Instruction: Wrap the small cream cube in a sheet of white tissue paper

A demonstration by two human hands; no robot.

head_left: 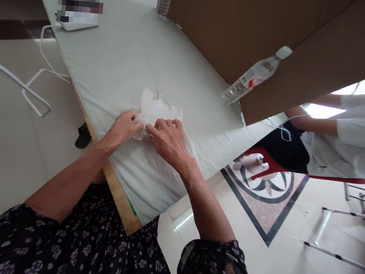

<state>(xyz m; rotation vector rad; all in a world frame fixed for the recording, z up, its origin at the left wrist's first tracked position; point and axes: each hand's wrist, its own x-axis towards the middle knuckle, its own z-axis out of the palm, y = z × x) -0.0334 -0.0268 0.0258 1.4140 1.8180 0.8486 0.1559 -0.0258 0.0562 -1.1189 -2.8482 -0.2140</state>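
Observation:
A crumpled piece of thin, translucent white plastic (156,110), like a small bag, lies near the corner of the cloth-covered table (128,55). At its lower left edge, my left hand (123,127) is closed, with thumb and fingers pinching the plastic. My right hand (169,141) bends over the lower right part. Its thumb and forefinger grip the near edge, and the other fingers curl down onto the film. The two hands are close together but apart. Part of the plastic is hidden under my right fingers.
A clear water bottle (254,77) stands beside a large brown cardboard panel (223,34); another bottle (164,1) is farther back. A white device (80,21) with a cable sits at the far left. Across the table sits a person in white sleeves (359,120).

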